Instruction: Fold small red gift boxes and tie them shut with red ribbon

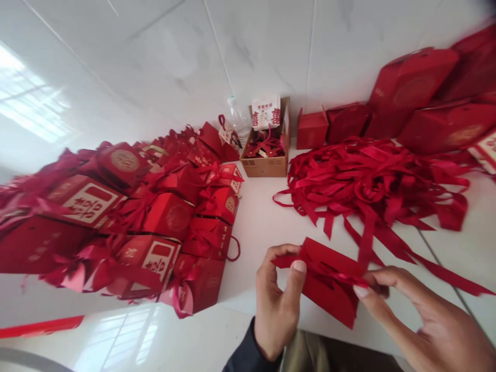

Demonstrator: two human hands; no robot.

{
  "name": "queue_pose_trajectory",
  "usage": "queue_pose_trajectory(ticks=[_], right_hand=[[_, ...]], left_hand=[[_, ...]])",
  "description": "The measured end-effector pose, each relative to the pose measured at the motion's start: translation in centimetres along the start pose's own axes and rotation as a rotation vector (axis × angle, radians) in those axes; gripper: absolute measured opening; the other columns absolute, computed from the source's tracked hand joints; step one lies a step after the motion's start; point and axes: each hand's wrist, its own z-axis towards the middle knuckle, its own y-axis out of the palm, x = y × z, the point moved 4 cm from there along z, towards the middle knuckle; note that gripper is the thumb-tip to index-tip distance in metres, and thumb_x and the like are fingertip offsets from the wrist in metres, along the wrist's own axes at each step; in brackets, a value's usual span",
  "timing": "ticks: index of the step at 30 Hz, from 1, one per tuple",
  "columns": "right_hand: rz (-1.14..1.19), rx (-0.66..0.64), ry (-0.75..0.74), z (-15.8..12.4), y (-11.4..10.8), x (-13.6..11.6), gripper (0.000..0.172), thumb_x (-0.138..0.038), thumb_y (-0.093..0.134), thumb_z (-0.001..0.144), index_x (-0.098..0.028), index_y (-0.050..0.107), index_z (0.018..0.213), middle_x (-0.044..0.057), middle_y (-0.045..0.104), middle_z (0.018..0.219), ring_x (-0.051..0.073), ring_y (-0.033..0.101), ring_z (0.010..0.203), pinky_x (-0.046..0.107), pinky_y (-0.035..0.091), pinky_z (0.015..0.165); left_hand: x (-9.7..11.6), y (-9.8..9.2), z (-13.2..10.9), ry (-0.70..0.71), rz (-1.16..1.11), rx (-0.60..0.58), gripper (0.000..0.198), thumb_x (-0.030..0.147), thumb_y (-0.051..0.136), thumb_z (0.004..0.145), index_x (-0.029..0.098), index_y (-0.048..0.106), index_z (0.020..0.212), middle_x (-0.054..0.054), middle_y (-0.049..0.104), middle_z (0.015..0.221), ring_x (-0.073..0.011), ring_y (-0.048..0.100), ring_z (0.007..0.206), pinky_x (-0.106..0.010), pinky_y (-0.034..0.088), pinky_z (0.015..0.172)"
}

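Observation:
A red gift box [329,302] is between my hands near the table's front edge, with a red ribbon [329,273] crossing its top. My left hand [281,297] is closed at the box's left side, thumb and fingers pinching one ribbon end. At the right corner, my right hand [403,305] pinches the other ribbon end between thumb and fingertips. The middle of the ribbon looks gathered or knotted; the exact form is blurred. Behind the box lies a tangled pile of loose red ribbons [372,181].
Many red boxes with bows [170,217] crowd the left side. A cardboard box [265,166] with small red items and white printed cards [266,112] stands at the back, beside a clear plastic bottle [238,116]. More red boxes [414,82] line the tiled wall on the right.

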Motion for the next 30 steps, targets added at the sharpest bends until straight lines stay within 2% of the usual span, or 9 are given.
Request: queue_pose_trajectory(ticks=[3,5,7,16,19,22,25,27,30], right_hand=[[-0.011,-0.047,0.07,0.3,-0.3,-1.1,0.024,-0.051,0.06,0.098,-0.03,0.067,0.088,-0.002,0.072,0.074,0.021,0.073,0.065,0.025,0.055,0.051],[0.004,-0.045,0.11,0.3,-0.3,-1.7,0.024,-0.049,0.056,0.1,-0.029,0.065,0.088,-0.002,0.071,0.079,0.02,0.071,0.069,0.027,0.057,0.064],[0.021,-0.054,0.128,0.1,-0.2,-2.0,0.023,-0.046,0.054,0.101,-0.029,0.064,0.089,-0.003,0.068,0.08,0.019,0.068,0.07,0.027,0.056,0.069],[0.055,-0.062,0.08,0.2,0.1,-2.0,0.025,-0.045,0.056,0.102,-0.028,0.062,0.085,-0.003,0.065,0.077,0.017,0.064,0.066,0.024,0.052,0.058],[0.061,-0.053,0.121,0.1,0.0,-2.2,0.025,-0.045,0.055,0.101,-0.028,0.06,0.083,-0.004,0.065,0.077,0.017,0.063,0.067,0.025,0.053,0.063],[0.063,-0.062,0.171,0.0,-0.1,-2.2,0.02,-0.046,0.057,0.099,-0.029,0.063,0.09,-0.003,0.067,0.083,0.019,0.065,0.074,0.028,0.055,0.072],[0.073,-0.045,0.188,0.1,-0.3,-2.0,0.024,-0.052,0.057,0.1,-0.029,0.065,0.097,-0.002,0.07,0.088,0.02,0.069,0.08,0.028,0.057,0.075],[0.069,-0.036,0.147,0.2,-0.5,-1.9,0.025,-0.051,0.057,0.101,-0.029,0.065,0.093,-0.002,0.071,0.086,0.019,0.07,0.079,0.027,0.058,0.072],[0.05,-0.018,0.102,0.1,-0.6,-1.9,0.023,-0.046,0.058,0.101,-0.028,0.064,0.087,-0.002,0.07,0.079,0.018,0.069,0.068,0.024,0.056,0.059]], left_hand=[[-0.2,-0.5,0.0,0.025,0.026,-0.046,0.029,0.038,0.073,0.095,0.021,0.069,0.118,-0.009,0.074,0.117,-0.0228,0.071,0.108,-0.033,0.056,0.095],[-0.4,-0.7,0.0,0.014,0.029,-0.047,0.027,0.036,0.074,0.094,0.022,0.07,0.116,-0.008,0.075,0.114,-0.0219,0.072,0.105,-0.031,0.057,0.092],[-0.7,-0.7,0.1,-0.004,0.027,-0.04,0.025,0.036,0.074,0.094,0.022,0.071,0.115,-0.008,0.075,0.11,-0.0209,0.073,0.1,-0.03,0.058,0.089],[-0.9,-0.6,0.3,0.003,0.01,0.017,0.023,0.038,0.076,0.093,0.023,0.073,0.111,-0.006,0.076,0.1,-0.0207,0.074,0.095,-0.03,0.06,0.085],[-0.5,-0.6,0.4,0.027,0.041,-0.05,0.019,0.035,0.071,0.097,0.025,0.073,0.112,-0.006,0.075,0.104,-0.0201,0.073,0.098,-0.03,0.059,0.086],[0.0,-0.5,0.4,0.109,0.106,-0.136,0.013,0.031,0.066,0.1,0.026,0.074,0.109,-0.004,0.073,0.103,-0.0178,0.071,0.099,-0.028,0.056,0.089],[0.2,-0.6,0.3,0.139,0.117,-0.148,0.012,0.029,0.069,0.099,0.028,0.074,0.11,-0.002,0.072,0.104,-0.0166,0.071,0.099,-0.026,0.056,0.088],[-0.1,-0.7,0.2,0.11,0.099,-0.134,0.015,0.029,0.072,0.097,0.028,0.073,0.111,-0.002,0.073,0.105,-0.0167,0.071,0.099,-0.026,0.057,0.087],[-0.4,-0.9,0.2,0.055,0.069,-0.1,0.017,0.031,0.074,0.095,0.026,0.074,0.112,-0.004,0.075,0.105,-0.0177,0.073,0.096,-0.026,0.059,0.085]])
